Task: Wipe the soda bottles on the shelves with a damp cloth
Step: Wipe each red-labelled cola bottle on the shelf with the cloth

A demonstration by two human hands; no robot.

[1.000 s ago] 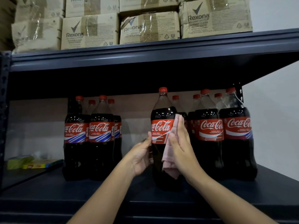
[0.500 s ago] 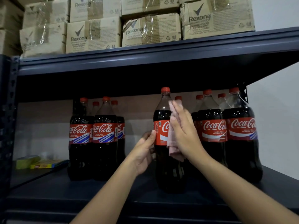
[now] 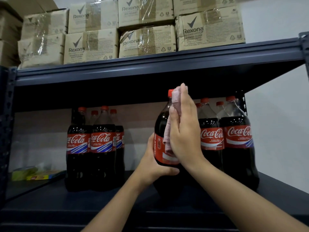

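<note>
- Left hand (image 3: 153, 166) grips centre soda bottle (image 3: 161, 129) low, fingers curled round it.
- Right hand (image 3: 183, 129), fingers straight, presses pink cloth (image 3: 168, 131) to its neck (cap end).

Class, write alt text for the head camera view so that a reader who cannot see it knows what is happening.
A person's right hand presses a pale pink cloth flat against a dark cola bottle with a red cap, while the left hand grips its lower body. More red-labelled cola bottles stand on the dark metal shelf, under brown cardboard boxes.

Held bottle (image 3: 163, 131) stands between two bottle groups (image 3: 95, 148), boxes (image 3: 133, 29) above.
</note>
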